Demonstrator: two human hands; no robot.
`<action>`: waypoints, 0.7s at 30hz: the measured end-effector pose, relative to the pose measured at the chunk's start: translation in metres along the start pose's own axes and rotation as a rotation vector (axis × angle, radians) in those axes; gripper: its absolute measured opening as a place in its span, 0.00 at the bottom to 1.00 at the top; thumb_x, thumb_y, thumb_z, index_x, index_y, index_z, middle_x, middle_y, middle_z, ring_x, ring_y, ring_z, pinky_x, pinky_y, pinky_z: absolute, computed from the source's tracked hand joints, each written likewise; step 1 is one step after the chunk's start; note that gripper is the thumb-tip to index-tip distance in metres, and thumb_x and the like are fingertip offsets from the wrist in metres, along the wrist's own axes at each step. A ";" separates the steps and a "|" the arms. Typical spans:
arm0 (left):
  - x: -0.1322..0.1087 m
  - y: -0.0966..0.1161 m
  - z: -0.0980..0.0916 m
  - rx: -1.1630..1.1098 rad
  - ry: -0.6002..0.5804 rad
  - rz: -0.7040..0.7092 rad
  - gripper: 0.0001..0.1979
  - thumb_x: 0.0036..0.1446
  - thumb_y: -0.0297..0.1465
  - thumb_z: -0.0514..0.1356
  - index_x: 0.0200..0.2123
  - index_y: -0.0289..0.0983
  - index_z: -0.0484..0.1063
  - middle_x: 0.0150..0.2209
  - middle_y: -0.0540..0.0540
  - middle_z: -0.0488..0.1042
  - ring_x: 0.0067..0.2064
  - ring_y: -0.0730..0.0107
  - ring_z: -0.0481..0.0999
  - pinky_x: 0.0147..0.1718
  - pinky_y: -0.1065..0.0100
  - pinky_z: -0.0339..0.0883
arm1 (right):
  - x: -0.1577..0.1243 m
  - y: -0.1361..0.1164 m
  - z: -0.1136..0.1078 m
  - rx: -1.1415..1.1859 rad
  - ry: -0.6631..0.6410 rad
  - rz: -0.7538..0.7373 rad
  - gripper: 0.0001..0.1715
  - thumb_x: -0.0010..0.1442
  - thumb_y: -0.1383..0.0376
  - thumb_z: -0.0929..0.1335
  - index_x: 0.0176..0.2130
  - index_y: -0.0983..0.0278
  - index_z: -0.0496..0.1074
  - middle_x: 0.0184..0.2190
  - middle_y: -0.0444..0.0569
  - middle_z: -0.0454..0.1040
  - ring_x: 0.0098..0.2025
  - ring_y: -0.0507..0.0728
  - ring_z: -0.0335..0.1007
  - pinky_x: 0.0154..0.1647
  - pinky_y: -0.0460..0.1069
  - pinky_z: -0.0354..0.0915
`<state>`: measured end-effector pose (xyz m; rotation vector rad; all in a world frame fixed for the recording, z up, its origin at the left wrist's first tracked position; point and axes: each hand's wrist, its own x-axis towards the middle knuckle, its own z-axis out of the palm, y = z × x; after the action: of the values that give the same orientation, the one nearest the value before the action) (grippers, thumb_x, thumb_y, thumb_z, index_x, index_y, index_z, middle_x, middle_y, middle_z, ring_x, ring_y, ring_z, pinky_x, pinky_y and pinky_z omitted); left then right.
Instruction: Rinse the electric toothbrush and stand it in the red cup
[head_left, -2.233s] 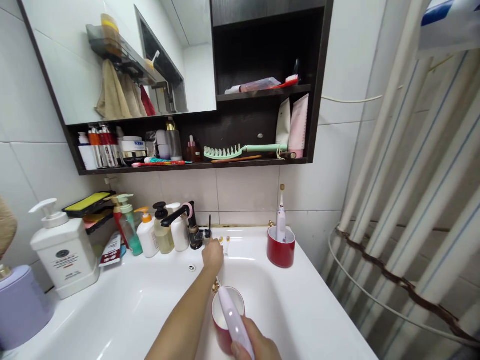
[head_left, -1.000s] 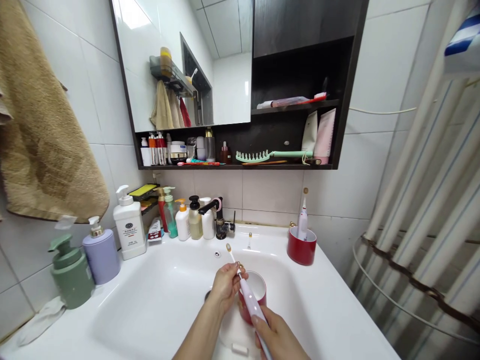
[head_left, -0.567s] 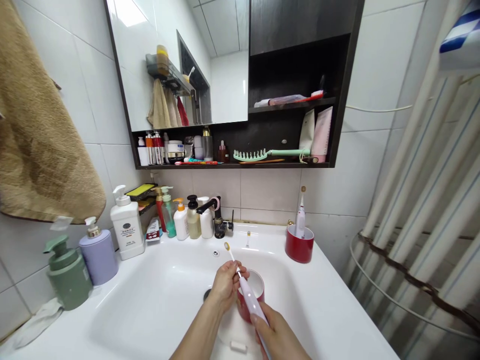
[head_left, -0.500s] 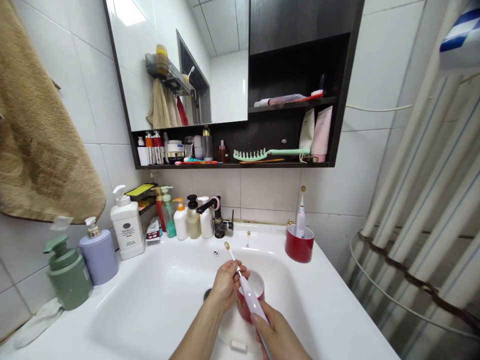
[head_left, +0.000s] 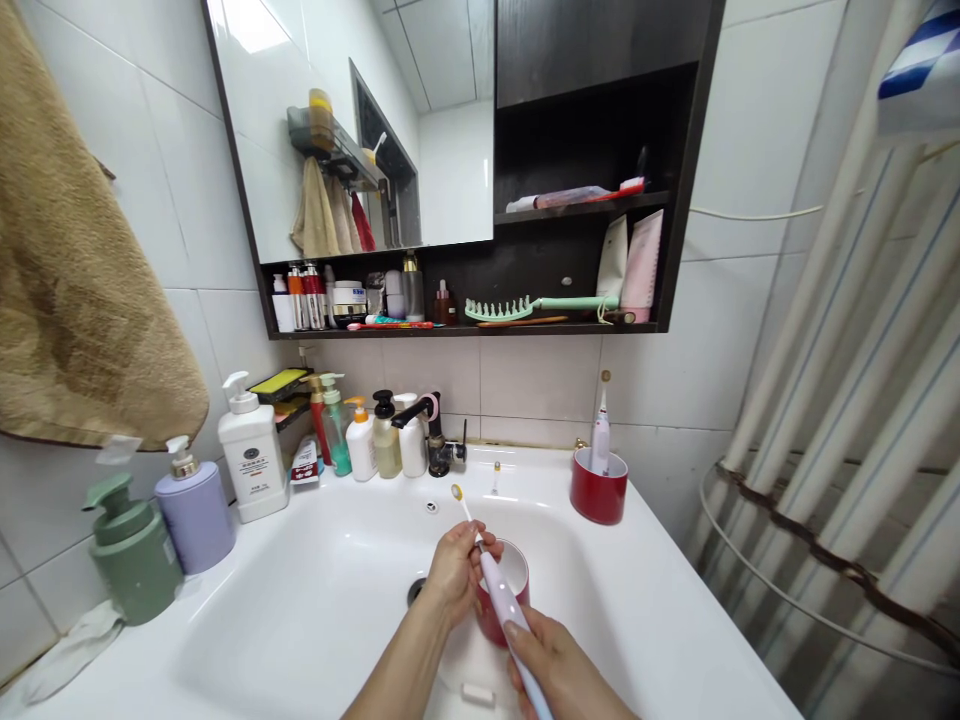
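Note:
Over the sink, my right hand [head_left: 559, 655] is wrapped round the pale pink handle of an electric toothbrush [head_left: 501, 588]. My left hand [head_left: 454, 568] pinches the toothbrush's white neck, just below the brush head [head_left: 457, 493] with its yellowish bristles. Whether the head sits fully on the handle I cannot tell. Behind the handle, a red cup [head_left: 493, 618] with a white inside stands in the sink basin [head_left: 315, 620], partly hidden by my hands. A separate small brush head [head_left: 496, 478] lies on the sink's back ledge.
Another electric toothbrush [head_left: 601, 440] stands in a red holder [head_left: 598, 497] at the back right. A black faucet [head_left: 439, 440] and several pump bottles [head_left: 253, 460] line the back left. The dark cabinet [head_left: 585, 130] hangs above, and pipes [head_left: 832, 450] run at right.
My right hand and the toothbrush handle have shifted slightly to the right. Both hands keep their grip, and the camera view has moved a little.

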<state>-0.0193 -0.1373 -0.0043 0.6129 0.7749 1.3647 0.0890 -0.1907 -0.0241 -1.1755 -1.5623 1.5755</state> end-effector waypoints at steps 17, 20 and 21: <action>-0.009 -0.002 0.011 0.202 0.073 -0.002 0.09 0.40 0.34 0.55 0.21 0.34 0.60 0.18 0.50 0.66 0.23 0.74 0.68 0.24 0.72 0.60 | -0.002 -0.005 0.003 -0.138 0.136 0.006 0.16 0.50 0.62 0.54 0.37 0.68 0.57 0.14 0.37 0.54 0.09 0.44 0.49 0.08 0.41 0.48; -0.010 -0.001 0.013 0.193 0.066 0.012 0.09 0.40 0.34 0.55 0.21 0.34 0.60 0.18 0.49 0.67 0.23 0.74 0.68 0.24 0.72 0.60 | -0.003 -0.006 0.004 -0.122 0.186 -0.038 0.15 0.49 0.61 0.56 0.36 0.67 0.57 0.14 0.36 0.54 0.10 0.44 0.49 0.09 0.41 0.48; -0.010 -0.001 0.013 0.190 0.066 0.020 0.09 0.40 0.34 0.55 0.21 0.34 0.60 0.19 0.49 0.67 0.23 0.74 0.68 0.25 0.72 0.60 | -0.004 -0.007 0.004 -0.121 0.206 -0.062 0.14 0.48 0.60 0.57 0.35 0.66 0.57 0.14 0.36 0.54 0.11 0.45 0.49 0.10 0.41 0.48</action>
<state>-0.0089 -0.1463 0.0040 0.7293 0.9614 1.3443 0.0859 -0.1950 -0.0171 -1.2980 -1.5589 1.2916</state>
